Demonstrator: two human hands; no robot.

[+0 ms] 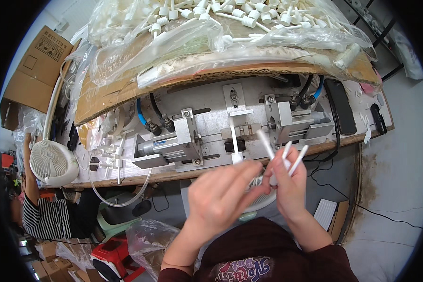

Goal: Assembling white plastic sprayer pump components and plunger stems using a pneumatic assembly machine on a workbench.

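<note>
My right hand (pixel 290 188) is closed around several white plastic caps with thin stems, and the stems (pixel 298 160) stick out past the fingers. Close beside it on the left, my left hand (pixel 218 199) is blurred by motion, its fingers pointing toward the right hand; whether they grip anything is hidden. Just beyond my left fingers, one white stemmed cap (pixel 237 155) lies at the front of the metal fixture (pixel 239 133), its stem pointing away from me. A pneumatic cylinder (pixel 162 145) flanks the fixture on the left, and another cylinder (pixel 293 123) on the right.
Behind the fixture, a plastic-lined cardboard sheet (pixel 221 73) bears a heap of white stemmed caps (pixel 249 14). More white parts (pixel 110 157) lie at the bench's left, near a white fan (pixel 54 160). A black phone (pixel 340 107) rests on the right. Another person (pixel 47 216) is at far left.
</note>
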